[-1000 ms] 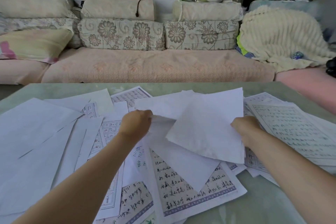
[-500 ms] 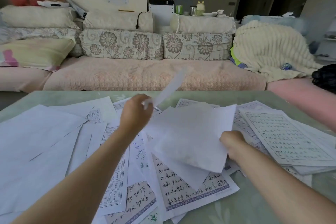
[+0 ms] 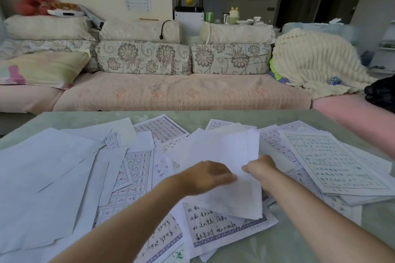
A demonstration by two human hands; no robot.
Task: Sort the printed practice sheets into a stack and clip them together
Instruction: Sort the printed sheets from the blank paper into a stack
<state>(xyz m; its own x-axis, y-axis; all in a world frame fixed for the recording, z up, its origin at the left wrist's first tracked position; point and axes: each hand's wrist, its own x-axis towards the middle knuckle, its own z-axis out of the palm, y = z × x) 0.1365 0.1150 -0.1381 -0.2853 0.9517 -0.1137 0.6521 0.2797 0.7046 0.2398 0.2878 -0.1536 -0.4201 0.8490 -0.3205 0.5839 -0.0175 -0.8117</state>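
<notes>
A white paper sheet, blank side up, lies mid-table among scattered printed practice sheets on the pale green glass table, its long axis running near to far. The left hand presses flat on its near-left part; the right hand — fingers curled — pinches its right edge.

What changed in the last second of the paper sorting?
The left hand, which had raised one sheet in the air half a second ago, has come down on the blank sheets beside the right hand. The right hand kept its grip on their edge and drifted inward. The other sheets stayed scattered on the table.
</notes>
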